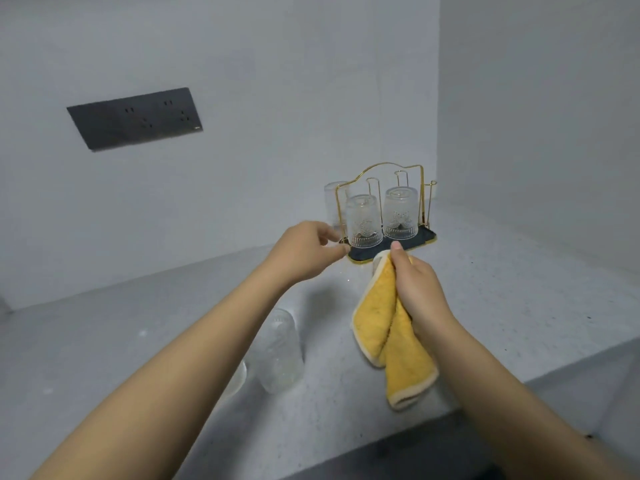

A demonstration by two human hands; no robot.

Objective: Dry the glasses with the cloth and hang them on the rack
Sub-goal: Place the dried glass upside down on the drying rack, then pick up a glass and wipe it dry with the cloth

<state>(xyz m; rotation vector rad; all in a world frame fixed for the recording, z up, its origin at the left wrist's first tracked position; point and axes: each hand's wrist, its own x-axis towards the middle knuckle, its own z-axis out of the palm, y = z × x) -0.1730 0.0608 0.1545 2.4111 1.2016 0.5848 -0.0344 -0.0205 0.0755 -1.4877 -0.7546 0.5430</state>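
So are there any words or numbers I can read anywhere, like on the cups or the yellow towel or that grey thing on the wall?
No readable text anywhere.
Upside-down glasses on the gold wire rack: embossed patterns only, no letters.
Yellow cloth in the right hand: plain, no label showing.
Grey socket panel on the wall: only plug holes, no print visible.
Glasses on the counter: no markings visible.

My grey counter (485, 306) carries the rack (388, 237) at the back; two glasses (277, 351) stand nearer me.
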